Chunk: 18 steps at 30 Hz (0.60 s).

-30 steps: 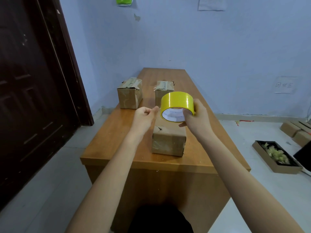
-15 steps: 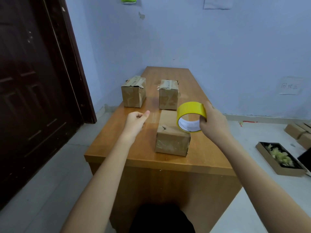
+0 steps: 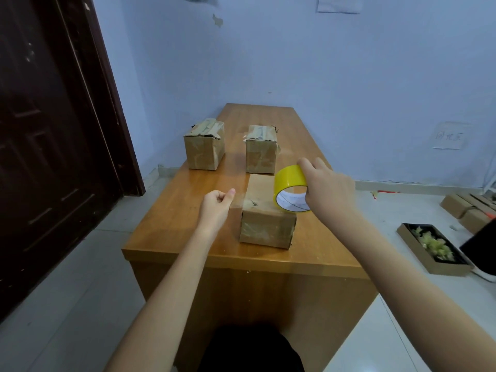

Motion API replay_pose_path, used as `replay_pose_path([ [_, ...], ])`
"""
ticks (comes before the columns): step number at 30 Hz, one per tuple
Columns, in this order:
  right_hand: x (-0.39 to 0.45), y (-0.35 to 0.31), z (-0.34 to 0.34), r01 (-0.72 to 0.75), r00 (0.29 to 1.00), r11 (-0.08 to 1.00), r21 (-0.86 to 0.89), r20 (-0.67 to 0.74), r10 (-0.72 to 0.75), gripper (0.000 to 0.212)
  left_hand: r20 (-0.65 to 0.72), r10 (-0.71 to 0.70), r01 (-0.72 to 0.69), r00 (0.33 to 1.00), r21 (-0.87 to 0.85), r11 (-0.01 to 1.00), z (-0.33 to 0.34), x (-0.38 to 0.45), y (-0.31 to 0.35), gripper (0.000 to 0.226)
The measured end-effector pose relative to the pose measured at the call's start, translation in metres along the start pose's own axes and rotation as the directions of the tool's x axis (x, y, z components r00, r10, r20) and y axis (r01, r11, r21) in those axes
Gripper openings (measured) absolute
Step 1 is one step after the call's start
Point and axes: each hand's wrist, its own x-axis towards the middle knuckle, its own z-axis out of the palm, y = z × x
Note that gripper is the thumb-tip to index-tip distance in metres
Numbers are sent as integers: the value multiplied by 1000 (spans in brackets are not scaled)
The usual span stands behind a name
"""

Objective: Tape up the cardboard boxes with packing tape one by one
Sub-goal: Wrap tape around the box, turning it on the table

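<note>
Stretching tape at frame centre: my left hand pinches the strip's end, my right hand grips the yellow roll; I should keep it taut and centred over the nearest box.

The near box sits right between my hands, so I can't reach straight across it. Two more boxes, the far left box and the far right box, block the way farther back. The table has bare wood left of my left hand.
</note>
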Motion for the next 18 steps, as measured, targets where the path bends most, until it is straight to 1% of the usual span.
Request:
replay_pose_path([
  [4,4,-5,-3,40,999,998,-38,29,-39,44,3,4,-4,1000,-15,1000,0,-2,-2,36],
  [7,8,-5,-7,47,998,998,-41,37,-45,44,-20,20,-21,1000,-37,999,-3,-1,-1,34],
  [14,9,-7,-16,72,997,995,-65,12,-71,43,-33,40,-41,999,-35,999,-8,1,3,30],
  [18,10,-7,-16,97,995,992,-86,45,-93,41,-28,33,-34,999,-35,999,-7,1,0,33],
])
